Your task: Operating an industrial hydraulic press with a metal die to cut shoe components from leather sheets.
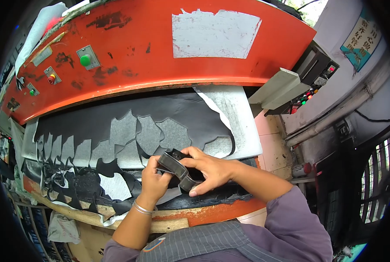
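My left hand (pixel 154 178) and my right hand (pixel 210 169) both grip a dark metal cutting die (pixel 179 169), a thick curved band with an open middle. It is tilted above the near edge of the cutting board (pixel 243 118). My left fingers close on its left side, and my right fingers and thumb hold its right side. Beyond my hands a black sheet (pixel 168 107) lies on the board. Several curved holes along its near edge show the grey board through them. Under my hands is a grey piece (pixel 169 195), partly hidden.
A red press beam (pixel 138 48) with buttons spans the far side. To the right sticks out a grey metal arm (pixel 282 89) beside a control box (pixel 317 70). Black scraps (pixel 83 185) and a white piece (pixel 115 186) lie along the near ledge, edged by a wooden strip (pixel 171 225).
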Available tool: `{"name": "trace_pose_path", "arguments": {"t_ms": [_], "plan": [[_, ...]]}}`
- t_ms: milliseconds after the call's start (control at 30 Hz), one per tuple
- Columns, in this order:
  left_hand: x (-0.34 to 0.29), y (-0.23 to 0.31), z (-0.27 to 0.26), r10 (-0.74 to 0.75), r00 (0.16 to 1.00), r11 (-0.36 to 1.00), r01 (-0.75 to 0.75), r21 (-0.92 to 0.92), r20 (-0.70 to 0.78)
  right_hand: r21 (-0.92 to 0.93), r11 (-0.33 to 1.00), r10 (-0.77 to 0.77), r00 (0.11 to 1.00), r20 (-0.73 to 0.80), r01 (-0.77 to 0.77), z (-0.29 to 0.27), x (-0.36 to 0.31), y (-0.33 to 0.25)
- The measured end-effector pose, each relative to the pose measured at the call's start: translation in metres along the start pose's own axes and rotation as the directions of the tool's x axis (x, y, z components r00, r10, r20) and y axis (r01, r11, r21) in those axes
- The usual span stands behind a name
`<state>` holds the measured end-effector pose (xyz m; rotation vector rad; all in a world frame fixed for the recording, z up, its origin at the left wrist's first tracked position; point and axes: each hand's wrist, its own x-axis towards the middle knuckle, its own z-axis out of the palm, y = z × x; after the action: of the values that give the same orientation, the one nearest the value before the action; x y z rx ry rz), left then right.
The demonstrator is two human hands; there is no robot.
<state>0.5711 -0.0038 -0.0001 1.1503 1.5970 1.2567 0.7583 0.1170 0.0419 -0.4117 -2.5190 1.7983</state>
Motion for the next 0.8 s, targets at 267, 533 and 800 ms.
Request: {"name": "trace_pose_path", "arguments": {"t_ms": [267, 533, 800], "plan": [[-0.017, -0.014, -0.009, 0.028, 0.999, 0.996, -0.025, 0.086, -0.028, -0.150, 0.986, 0.057, 0.997, -0.061, -0.065, -0.029, -0.008, 0.010], [-0.017, -0.008, -0.007, 0.157, 0.973, 0.983, -0.171, -0.072, -0.170, 0.053, 0.998, -0.032, 0.998, 0.062, 0.029, 0.001, 0.001, -0.006], [-0.055, -0.002, -0.036, 0.037, 0.998, 0.992, -0.030, 0.121, -0.055, -0.269, 0.961, -0.072, 0.997, -0.008, 0.067, -0.023, -0.002, 0.011]]}}
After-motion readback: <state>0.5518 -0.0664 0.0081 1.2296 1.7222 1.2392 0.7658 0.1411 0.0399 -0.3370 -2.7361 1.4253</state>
